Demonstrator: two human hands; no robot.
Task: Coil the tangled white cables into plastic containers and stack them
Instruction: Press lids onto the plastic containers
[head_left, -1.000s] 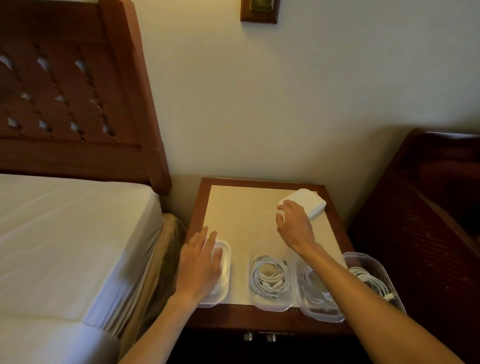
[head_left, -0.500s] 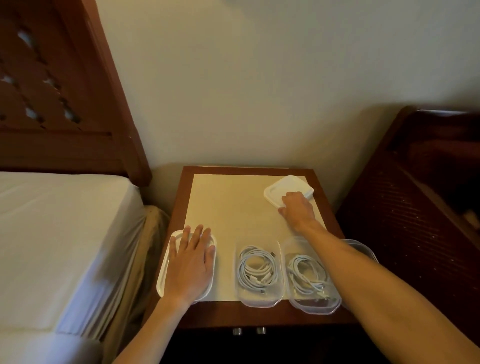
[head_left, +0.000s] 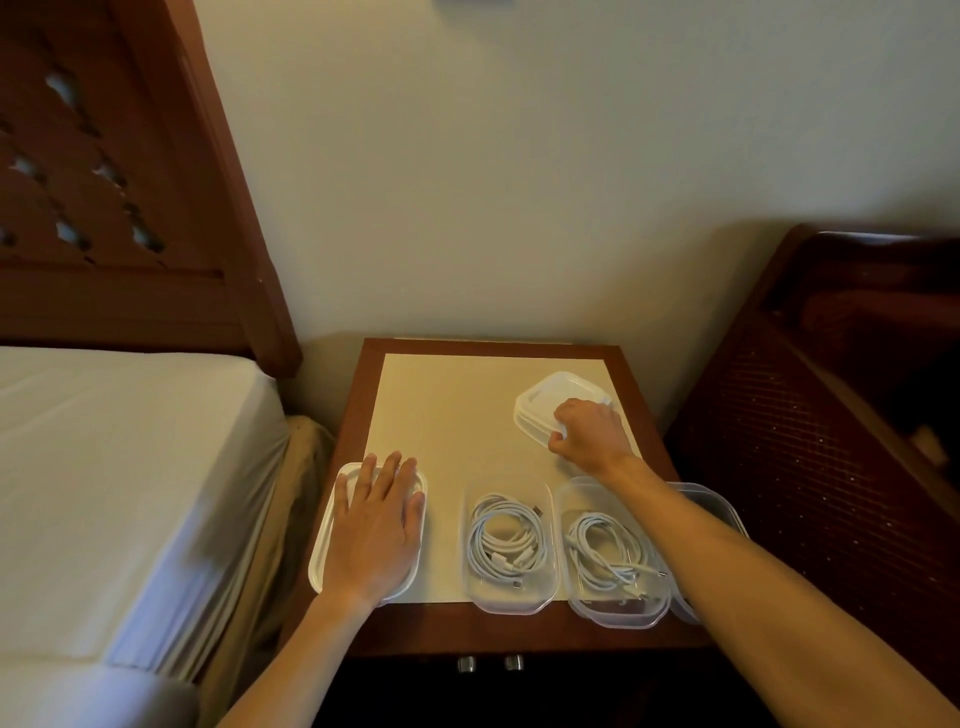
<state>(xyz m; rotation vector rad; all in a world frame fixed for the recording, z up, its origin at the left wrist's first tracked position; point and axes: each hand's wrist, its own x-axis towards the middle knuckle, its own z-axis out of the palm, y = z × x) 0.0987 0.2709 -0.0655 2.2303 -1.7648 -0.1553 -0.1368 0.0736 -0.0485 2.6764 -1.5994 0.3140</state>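
Along the near edge of the brown wooden nightstand (head_left: 644, 405) stand clear plastic containers: one (head_left: 508, 597) holds a coiled white cable (head_left: 506, 538), the next (head_left: 613, 605) another coil (head_left: 605, 551) (a further tub is mostly hidden by the forearm). The left hand (head_left: 376, 530) presses flat, fingers straight, on a lidded container (head_left: 332, 540). Farther back, the right hand (head_left: 587, 434), fingers curled, grips a stack of white plastic lids (head_left: 545, 397).

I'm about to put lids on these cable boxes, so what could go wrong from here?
1. The right hand grips a stack of lids; two may lift stuck together.
2. The right forearm crosses over the open container with a coiled cable; pulling back low could drag it.
3. The containers sit at the nightstand's front edge, and one at far right is mostly hidden; a nudge could tip one off.
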